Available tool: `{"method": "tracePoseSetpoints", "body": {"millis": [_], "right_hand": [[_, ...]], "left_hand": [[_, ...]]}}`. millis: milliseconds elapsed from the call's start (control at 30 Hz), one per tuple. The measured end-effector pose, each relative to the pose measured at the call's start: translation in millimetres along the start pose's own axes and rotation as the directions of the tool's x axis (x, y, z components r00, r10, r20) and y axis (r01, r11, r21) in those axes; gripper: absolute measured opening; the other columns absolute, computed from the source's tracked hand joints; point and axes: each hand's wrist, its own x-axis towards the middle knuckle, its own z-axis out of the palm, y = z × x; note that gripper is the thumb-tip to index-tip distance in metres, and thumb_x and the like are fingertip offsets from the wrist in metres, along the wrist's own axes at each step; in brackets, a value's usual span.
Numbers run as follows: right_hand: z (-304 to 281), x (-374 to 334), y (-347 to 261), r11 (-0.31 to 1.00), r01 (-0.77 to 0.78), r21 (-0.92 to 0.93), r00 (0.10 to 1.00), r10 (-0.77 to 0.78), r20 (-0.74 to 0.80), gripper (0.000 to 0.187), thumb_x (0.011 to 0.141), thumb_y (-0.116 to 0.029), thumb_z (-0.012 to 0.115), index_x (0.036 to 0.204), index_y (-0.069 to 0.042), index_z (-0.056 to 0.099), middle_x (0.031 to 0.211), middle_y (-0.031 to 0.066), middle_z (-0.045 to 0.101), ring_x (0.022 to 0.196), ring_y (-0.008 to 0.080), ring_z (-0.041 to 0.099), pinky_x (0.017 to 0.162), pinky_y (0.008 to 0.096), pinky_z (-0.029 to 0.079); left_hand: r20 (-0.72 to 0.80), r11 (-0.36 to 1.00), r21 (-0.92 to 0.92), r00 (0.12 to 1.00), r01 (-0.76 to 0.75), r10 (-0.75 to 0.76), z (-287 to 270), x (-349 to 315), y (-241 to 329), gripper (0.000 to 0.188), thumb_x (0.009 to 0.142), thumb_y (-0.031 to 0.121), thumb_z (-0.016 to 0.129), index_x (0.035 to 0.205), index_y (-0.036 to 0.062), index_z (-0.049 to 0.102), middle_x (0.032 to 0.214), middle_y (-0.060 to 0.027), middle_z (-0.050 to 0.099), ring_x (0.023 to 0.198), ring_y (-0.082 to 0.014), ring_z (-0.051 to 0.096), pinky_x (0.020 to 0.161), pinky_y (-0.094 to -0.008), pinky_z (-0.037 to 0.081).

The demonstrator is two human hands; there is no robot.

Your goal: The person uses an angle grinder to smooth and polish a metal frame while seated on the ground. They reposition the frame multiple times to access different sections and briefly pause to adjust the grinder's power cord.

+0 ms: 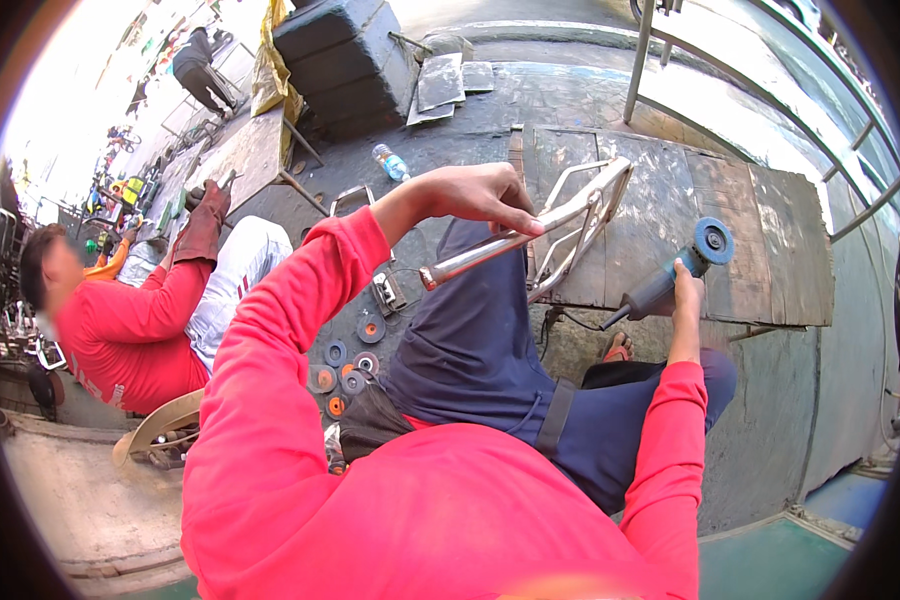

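Nearest the head camera, in its single view, is the person's red shirt (450,510), with dark trousers (460,335) beyond it and a low wooden bench (792,240) past the knees.

The left hand (492,195) is bent over a bare metal tubular frame (470,257), its thumb and curled fingers pinched on the long tube; some of its fingertips are hidden, so how firm the hold is I cannot tell; the frame stands at the bench's left end, its triangular part over the top near the left edge, its long tube jutting out past that edge above the person's leg.

The right hand (688,292) is wrapped around the body of an angle grinder (658,288), most of its fingers out of sight; the tool hangs over the bench's near edge, toward the near right corner, its blue disc (714,241) turned up and well apart from the frame; whether it spins I cannot tell.

Spare discs (371,328) lie on the ground left of the bench, below its near left corner; a co-worker (135,325) sits farther left.

The work seems partway: the tubes look bare and shiny and the frame already joined up; no disc touches metal now, and how much surface is left to grind does not show.
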Motion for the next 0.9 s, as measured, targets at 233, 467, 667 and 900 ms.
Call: {"method": "tracePoseSetpoints", "body": {"millis": [233, 467, 667, 900], "right_hand": [[0.1, -5.1, -2.0, 0.980, -0.066, 0.188, 0.998, 0.065, 0.013, 0.057, 0.084, -0.035, 0.073, 0.107, 0.017, 0.065, 0.105, 0.0221, 0.069, 0.090, 0.0271, 0.068, 0.081, 0.0396, 0.052], [12.8, -3.0, 6.1, 0.916, -0.073, 0.394, 0.994, 0.100, -0.049, 0.052, 0.084, -0.030, 0.073, 0.107, 0.017, 0.065, 0.103, 0.0194, 0.069, 0.085, 0.0246, 0.067, 0.079, 0.0391, 0.052], [17.5, -32.3, 15.6, 0.995, 0.033, 0.093, 0.975, -0.012, -0.221, 0.062, 0.082, -0.037, 0.073, 0.107, 0.019, 0.061, 0.107, 0.0317, 0.066, 0.100, 0.0372, 0.065, 0.091, 0.0442, 0.049], [22.8, -64.3, -9.9, 0.963, -0.018, -0.270, 0.967, -0.052, -0.249, 0.077, 0.084, -0.050, 0.067, 0.124, 0.014, 0.051, 0.126, 0.0327, 0.056, 0.119, 0.0448, 0.055, 0.102, 0.0474, 0.043]], "left_hand": [[0.009, 0.948, -0.318, 0.999, -0.026, 0.031, 24.2, -8.9, -5.6, 0.057, 0.089, 0.046, 0.070, 0.116, -0.0040, 0.068, 0.090, -0.0059, 0.071, 0.087, -0.0114, 0.064, 0.077, -0.0281, 0.050], [-0.056, 0.913, -0.407, 0.998, -0.043, 0.022, 33.0, -15.1, -13.6, 0.057, 0.092, 0.042, 0.067, 0.121, -0.0067, 0.064, 0.093, -0.0094, 0.072, 0.088, -0.0130, 0.067, 0.079, -0.0272, 0.051], [-0.135, 0.890, -0.448, 0.990, -0.085, 0.027, 33.4, -16.6, -14.0, 0.048, 0.094, 0.040, 0.065, 0.107, -0.0061, 0.067, 0.089, -0.0113, 0.071, 0.084, -0.0147, 0.068, 0.076, -0.0285, 0.054], [-0.145, 0.868, -0.494, 0.989, -0.054, -0.022, 41.8, -18.6, -9.6, 0.054, 0.094, 0.040, 0.064, 0.117, -0.0093, 0.064, 0.087, -0.0137, 0.071, 0.082, -0.0158, 0.068, 0.077, -0.0283, 0.052]]}}
